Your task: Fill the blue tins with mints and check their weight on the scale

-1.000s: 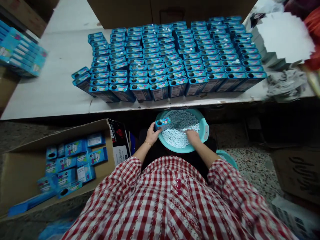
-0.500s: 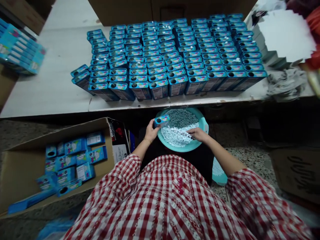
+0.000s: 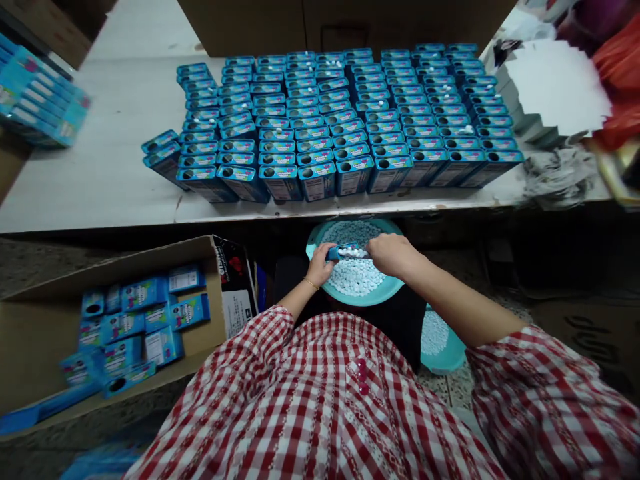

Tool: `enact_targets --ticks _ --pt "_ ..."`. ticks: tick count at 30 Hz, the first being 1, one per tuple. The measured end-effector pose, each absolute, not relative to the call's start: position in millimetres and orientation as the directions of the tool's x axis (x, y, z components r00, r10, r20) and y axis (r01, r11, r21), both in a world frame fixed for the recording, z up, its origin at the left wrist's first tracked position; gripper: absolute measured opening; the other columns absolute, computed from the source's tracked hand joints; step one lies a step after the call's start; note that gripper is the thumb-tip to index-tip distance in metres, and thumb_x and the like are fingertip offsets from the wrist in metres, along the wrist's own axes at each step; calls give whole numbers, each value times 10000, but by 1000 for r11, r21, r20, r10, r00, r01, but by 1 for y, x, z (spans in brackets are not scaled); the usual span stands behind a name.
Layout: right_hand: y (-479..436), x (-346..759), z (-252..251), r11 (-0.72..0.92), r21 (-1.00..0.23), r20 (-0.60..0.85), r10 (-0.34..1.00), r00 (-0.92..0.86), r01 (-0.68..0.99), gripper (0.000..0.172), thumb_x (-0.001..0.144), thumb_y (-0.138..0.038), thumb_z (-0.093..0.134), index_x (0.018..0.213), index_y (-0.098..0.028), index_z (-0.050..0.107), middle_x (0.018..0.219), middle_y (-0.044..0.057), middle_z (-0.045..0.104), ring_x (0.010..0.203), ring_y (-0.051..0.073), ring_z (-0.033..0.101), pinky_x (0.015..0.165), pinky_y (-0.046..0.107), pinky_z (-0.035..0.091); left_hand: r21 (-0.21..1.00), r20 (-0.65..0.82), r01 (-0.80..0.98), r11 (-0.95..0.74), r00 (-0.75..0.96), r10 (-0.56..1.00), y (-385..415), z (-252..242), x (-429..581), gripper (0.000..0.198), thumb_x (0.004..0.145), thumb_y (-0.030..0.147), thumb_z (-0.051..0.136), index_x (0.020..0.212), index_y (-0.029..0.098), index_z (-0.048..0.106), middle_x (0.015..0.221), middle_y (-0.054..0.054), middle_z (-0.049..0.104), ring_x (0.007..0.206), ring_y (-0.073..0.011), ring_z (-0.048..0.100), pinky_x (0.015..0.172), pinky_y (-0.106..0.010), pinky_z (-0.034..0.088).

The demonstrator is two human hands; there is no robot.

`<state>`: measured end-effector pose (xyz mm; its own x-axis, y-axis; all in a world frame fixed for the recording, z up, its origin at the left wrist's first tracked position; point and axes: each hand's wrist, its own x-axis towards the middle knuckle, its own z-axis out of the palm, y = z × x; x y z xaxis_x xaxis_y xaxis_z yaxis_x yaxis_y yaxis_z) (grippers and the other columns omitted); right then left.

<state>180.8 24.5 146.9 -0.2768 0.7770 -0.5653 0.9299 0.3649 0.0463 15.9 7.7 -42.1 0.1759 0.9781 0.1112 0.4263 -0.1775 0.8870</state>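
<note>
My left hand (image 3: 321,265) grips a small blue candy box (image 3: 334,253) above a teal basin (image 3: 386,291). White candies (image 3: 356,277) fill much of the basin. My right hand (image 3: 389,253) is closed around a scoop (image 3: 356,252) heaped with white candies. The scoop's tip is at the top of the box, and its handle is hidden in my fist. Whether candies are dropping into the box is too small to tell.
Rows of blue candy boxes (image 3: 315,177) stand on the white table (image 3: 100,200). A cardboard carton (image 3: 165,250) at the left holds several more. White card sheets (image 3: 557,83) are stacked at the back right. Another teal basin (image 3: 447,360) with candies sits low at the right.
My right hand has risen out of the candies with a loaded scoop and moved left to the box. My left hand has shifted slightly right, tilting the box toward the scoop.
</note>
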Motion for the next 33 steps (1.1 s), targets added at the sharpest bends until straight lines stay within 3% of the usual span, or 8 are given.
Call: enact_targets --ticks 4,7,11,14,17,22,28,33 --pt "25 173 159 406 65 -538 784 -310 912 347 810 -122 378 1024 -108 651 944 204 662 924 288 630 752 362 477 887 105 429 -169 169 980 9 -42 15 358 662 141 566 1017 190 547 1044 -73 567 1010 -228 518 925 -400 387" --pt "26 200 152 364 55 -529 800 -282 930 336 796 -137 415 1029 -157 656 947 161 674 903 258 634 760 329 468 900 113 407 -159 135 984 8 -40 7 349 672 157 564 1019 185 546 1028 -73 567 998 -224 524 914 -390 395" --pt "26 247 96 200 -35 -461 866 -193 979 401 832 -180 394 1172 -285 577 1084 59 656 985 212 603 803 284 445 920 107 379 -98 -3 994 2 -38 -12 360 691 210 584 1045 196 523 1046 -63 575 991 -212 536 907 -370 402" --pt "16 248 36 83 -39 -537 839 -91 996 448 839 -113 352 1242 -210 521 1160 100 610 1038 202 574 818 265 435 937 65 348 -29 -93 994 -3 -40 -19 372 693 246 602 1049 190 511 1017 -57 590 951 -204 555 884 -357 418" --pt "-3 220 -8 102 -98 -584 800 -140 990 407 847 -81 323 1162 -144 574 1099 149 618 996 206 585 792 264 440 953 36 304 -3 -105 994 -5 -44 -17 350 706 275 604 1032 184 515 983 -51 603 917 -194 566 866 -349 431" --pt "-17 198 -33 110 -311 -578 766 -280 944 376 834 -71 377 1099 -183 620 1110 92 634 1027 167 562 822 209 413 973 -9 230 31 -99 995 -1 -47 -10 344 706 307 624 1009 180 521 977 -51 613 920 -194 573 868 -357 438" --pt "-5 226 -37 -40 -497 -593 745 -306 867 362 729 -67 471 1015 -141 681 814 32 706 766 135 617 695 201 474 980 -19 195 41 -112 994 4 -45 -21 363 694 303 635 1013 172 522 995 -53 615 933 -192 574 876 -356 441" --pt "-3 248 2 -188 -639 -570 767 -295 746 425 696 -102 450 1065 -108 661 662 9 661 549 94 557 540 195 463 951 39 309 -9 -92 995 3 -37 -24 354 696 263 615 1027 179 525 996 -48 612 928 -194 570 877 -354 434"
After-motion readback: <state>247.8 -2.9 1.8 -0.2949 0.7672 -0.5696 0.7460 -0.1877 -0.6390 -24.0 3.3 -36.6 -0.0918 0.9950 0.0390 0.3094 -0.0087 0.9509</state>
